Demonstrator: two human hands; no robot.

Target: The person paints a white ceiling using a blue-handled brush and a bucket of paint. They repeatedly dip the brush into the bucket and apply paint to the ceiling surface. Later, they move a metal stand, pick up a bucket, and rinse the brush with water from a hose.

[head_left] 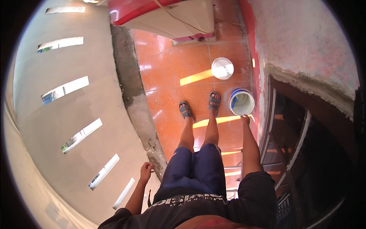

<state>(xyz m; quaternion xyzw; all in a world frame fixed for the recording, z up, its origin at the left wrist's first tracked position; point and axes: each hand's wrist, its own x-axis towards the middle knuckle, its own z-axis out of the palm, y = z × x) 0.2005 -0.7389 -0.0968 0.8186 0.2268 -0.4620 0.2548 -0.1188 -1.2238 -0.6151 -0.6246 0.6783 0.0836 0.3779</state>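
My right hand (245, 118) reaches down at the right to a white bucket (247, 106) with a blue band around its rim. Its fingers are closed on the near edge of that rim. Something blue (235, 100) shows inside the bucket, too small to make out. On the left, my left hand (146, 170) hangs beside the wall with its fingers curled in and nothing visible in them. A round white lid or container top (222, 68) is on the floor just beyond the bucket.
My sandalled feet (198, 107) stand on glossy orange floor tiles (164, 80). A slotted grey wall (65, 122) runs along the left above a rough cement ledge (133, 84). A cream and red boxy object (183, 19) stands ahead. At right is a dark-framed window or door (286, 129).
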